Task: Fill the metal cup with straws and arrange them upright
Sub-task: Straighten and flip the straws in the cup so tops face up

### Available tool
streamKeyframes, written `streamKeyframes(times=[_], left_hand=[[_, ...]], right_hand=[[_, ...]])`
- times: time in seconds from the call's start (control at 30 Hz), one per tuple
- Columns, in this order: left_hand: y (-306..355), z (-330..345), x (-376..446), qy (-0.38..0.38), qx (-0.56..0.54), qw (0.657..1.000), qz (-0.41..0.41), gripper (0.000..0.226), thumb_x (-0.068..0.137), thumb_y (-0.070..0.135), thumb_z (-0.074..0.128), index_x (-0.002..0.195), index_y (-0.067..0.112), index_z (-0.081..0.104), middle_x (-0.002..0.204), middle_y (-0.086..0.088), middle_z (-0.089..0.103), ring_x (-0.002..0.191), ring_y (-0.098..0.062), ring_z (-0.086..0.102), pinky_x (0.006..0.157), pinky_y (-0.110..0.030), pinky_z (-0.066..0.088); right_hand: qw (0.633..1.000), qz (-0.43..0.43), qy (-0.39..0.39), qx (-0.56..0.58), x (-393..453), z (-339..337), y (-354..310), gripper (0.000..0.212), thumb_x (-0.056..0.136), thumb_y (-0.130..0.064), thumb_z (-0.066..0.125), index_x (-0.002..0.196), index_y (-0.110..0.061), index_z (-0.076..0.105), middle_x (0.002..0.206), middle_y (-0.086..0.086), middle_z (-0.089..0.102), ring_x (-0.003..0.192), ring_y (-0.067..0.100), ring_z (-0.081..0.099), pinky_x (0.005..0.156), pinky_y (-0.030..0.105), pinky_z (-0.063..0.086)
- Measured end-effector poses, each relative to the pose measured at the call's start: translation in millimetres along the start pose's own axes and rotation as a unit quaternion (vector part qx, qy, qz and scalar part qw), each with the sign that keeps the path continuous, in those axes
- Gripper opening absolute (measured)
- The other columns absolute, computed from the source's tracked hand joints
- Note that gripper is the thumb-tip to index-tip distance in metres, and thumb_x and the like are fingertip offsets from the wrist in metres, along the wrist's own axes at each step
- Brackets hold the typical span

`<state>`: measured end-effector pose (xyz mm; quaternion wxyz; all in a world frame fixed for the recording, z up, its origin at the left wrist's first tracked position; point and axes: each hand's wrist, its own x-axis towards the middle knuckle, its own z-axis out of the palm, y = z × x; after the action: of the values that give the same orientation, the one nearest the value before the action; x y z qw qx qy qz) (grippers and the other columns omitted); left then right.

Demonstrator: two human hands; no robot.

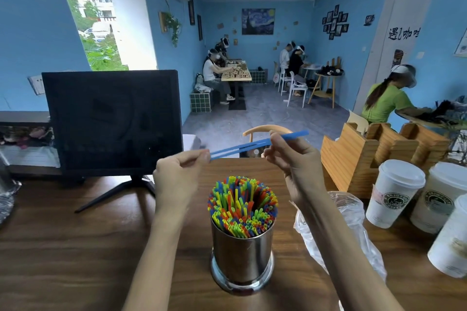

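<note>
A shiny metal cup [242, 257] stands on the wooden counter [75, 247] in front of me. Several coloured straws [242, 203] stand upright in it and fill it. Above and behind the cup I hold two blue straws [242, 148] nearly level. My left hand [180, 171] pinches their left ends. My right hand [290, 156] pinches them further right, and one straw end sticks out past it to the right.
A black monitor [113, 121] on a stand sits at the left. A clear plastic bag [348, 225] lies right of the cup. Three white lidded paper cups [394, 192] and a wooden holder [374, 154] stand at the right. Several people sit at tables farther back.
</note>
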<state>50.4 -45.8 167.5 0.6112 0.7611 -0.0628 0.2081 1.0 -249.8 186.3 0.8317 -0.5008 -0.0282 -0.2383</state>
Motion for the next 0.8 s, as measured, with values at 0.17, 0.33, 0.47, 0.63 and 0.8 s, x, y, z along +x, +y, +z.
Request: streamKeyframes(times=[0.17,0.33,0.47,0.63,0.8], left_hand=[[-4,11,-12,-0.085,0.038,0.994,-0.057,0.002,0.086,0.02,0.08,0.085,0.021,0.081,0.058,0.011,0.068,0.038,-0.002,0.05,0.039,-0.015,0.036],[-4,14,-14,-0.123,0.032,0.988,-0.093,0.007,0.082,0.018,0.084,0.082,0.024,0.081,0.061,0.008,0.071,0.043,-0.002,0.052,0.036,-0.019,0.037],[-4,9,-15,-0.17,0.024,0.98,-0.098,0.008,0.08,0.02,0.085,0.085,0.027,0.082,0.069,0.006,0.074,0.052,-0.004,0.054,0.041,-0.019,0.04],[-9,7,-16,-0.247,0.058,0.966,-0.058,0.01,0.078,0.024,0.087,0.082,0.032,0.082,0.079,0.01,0.077,0.084,-0.012,0.073,0.081,-0.036,0.061],[-17,4,-17,-0.219,0.072,0.972,-0.048,0.013,0.082,0.026,0.084,0.086,0.038,0.08,0.081,0.013,0.076,0.086,-0.01,0.071,0.079,-0.037,0.062]], right_hand=[[0.996,-0.075,-0.015,-0.036,-3,12,1,0.02,0.077,-0.019,0.074,0.093,-0.009,0.077,0.09,0.01,0.076,0.083,0.023,0.074,0.076,0.032,0.061],[0.98,-0.137,-0.055,-0.134,-8,23,-6,0.012,0.092,-0.01,0.066,0.099,-0.015,0.074,0.097,0.024,0.073,0.084,0.022,0.076,0.073,0.026,0.06],[0.961,-0.165,-0.075,-0.21,-5,25,-15,0.018,0.097,-0.011,0.063,0.113,-0.018,0.069,0.094,0.013,0.075,0.082,0.016,0.076,0.069,0.024,0.059],[0.923,-0.193,-0.09,-0.322,-1,19,-20,0.06,0.095,-0.011,0.07,0.142,-0.038,0.045,0.093,0.006,0.071,0.075,0.015,0.075,0.068,0.031,0.062],[0.877,-0.214,-0.113,-0.415,-1,10,-12,0.07,0.092,-0.014,0.072,0.142,-0.05,0.039,0.098,-0.008,0.07,0.07,0.008,0.073,0.067,0.034,0.062]])
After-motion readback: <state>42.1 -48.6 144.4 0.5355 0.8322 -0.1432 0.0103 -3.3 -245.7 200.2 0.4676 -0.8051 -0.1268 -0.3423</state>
